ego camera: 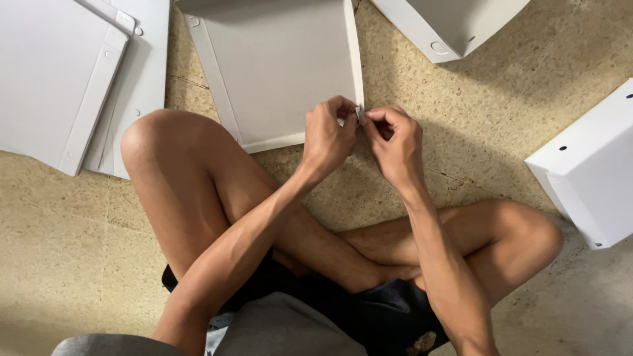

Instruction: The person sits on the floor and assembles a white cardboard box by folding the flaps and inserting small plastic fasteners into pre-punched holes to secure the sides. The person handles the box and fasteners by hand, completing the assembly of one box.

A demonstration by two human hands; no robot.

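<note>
- The grey board panel (277, 72) lies flat on the floor (488, 112) just ahead of the person's crossed legs, with its long axis running away from the person toward the top of the view, slightly tilted so the near end swings to the left.
- Its right long edge carries a narrow white flap (354, 53) folded up, running straight down to the near right corner, where both hands meet.
- The left hand (328, 136) is curled, fingers bent over the near right corner of the panel, pinching at the end of the flap.
- The right hand (397, 142) is closed narrow, thumb and forefinger nipping a small pale tab (361, 114) at that same corner; the two hands touch at the fingertips.
- The panel looks like smooth matt cardboard, dull grey on its broad face, white on the folded rims, with straight creases along the left edge and a small round hole near the far left corner.
- The near edge has a thin white lip turned up.
- To the left lie stacked flat white panels (59, 86), smooth, with creased strips and small holes.
- At the top right sits a folded white box (455, 23) with a round cut-out, and at the right edge another white box (590, 171), closed, with small dark holes.
- The floor is speckled beige terrazzo, rough-looking, with thin cracks.
</note>
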